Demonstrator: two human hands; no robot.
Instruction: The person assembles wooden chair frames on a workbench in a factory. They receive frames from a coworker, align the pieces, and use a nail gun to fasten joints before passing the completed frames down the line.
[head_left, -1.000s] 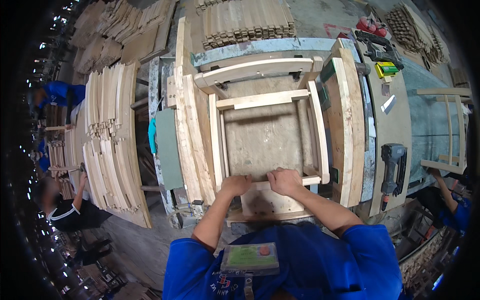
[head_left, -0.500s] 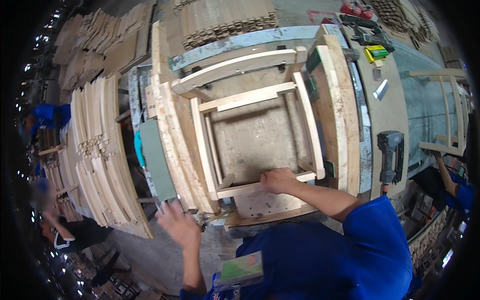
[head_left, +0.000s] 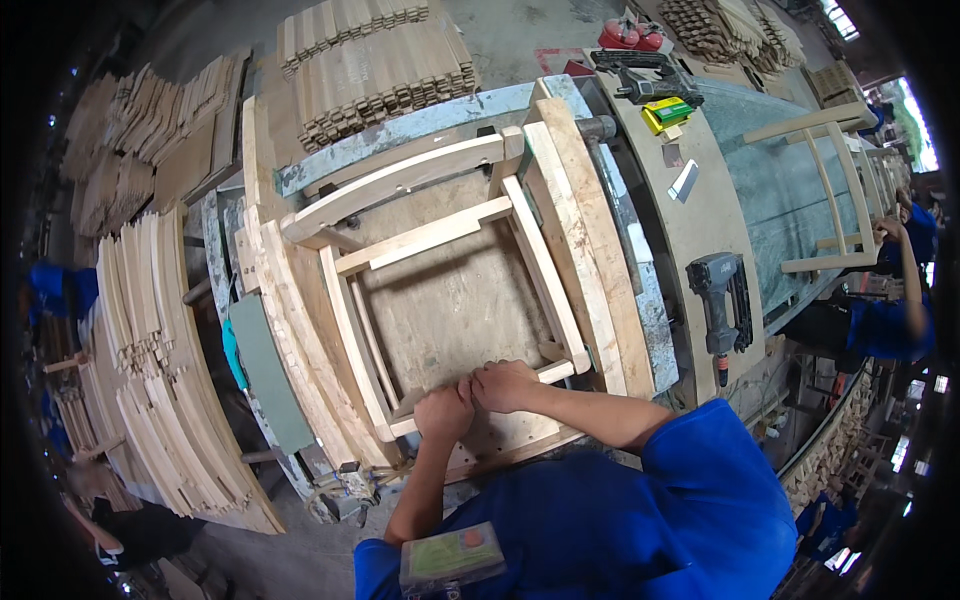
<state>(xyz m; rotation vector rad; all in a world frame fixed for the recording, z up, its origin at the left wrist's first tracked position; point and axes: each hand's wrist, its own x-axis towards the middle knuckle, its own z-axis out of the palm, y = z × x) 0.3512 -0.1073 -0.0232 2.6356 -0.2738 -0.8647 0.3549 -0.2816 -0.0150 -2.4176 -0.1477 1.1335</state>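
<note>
Both sets of fingers were curled down and bunched together on the near rail of the wooden chair frame [head_left: 440, 270]. The left hand [head_left: 445, 410] and right hand [head_left: 507, 385] sat side by side, knuckles touching or nearly so. Couldn't really tell whether the fingertips were pinching something small or just pressing on the rail, since they were tucked under.

The frame lay flat on the plywood jig board [head_left: 450, 310], its curved top rail at the far end. The hands were at the end closest to the person in the blue shirt [head_left: 620, 520].

Right of the frame, just past the thick side boards, a nail gun [head_left: 722, 300] rested on the tan bench top [head_left: 700, 220]. Further along that bench, beyond the frame's far right corner, was a small yellow and green box [head_left: 668, 112]. Left of the frame were leaning stacks of curved wooden slats [head_left: 150, 360]. Far off to the right, a second chair frame [head_left: 830, 190] lay on a green table, with another person's hand [head_left: 890, 228] on it.
</note>
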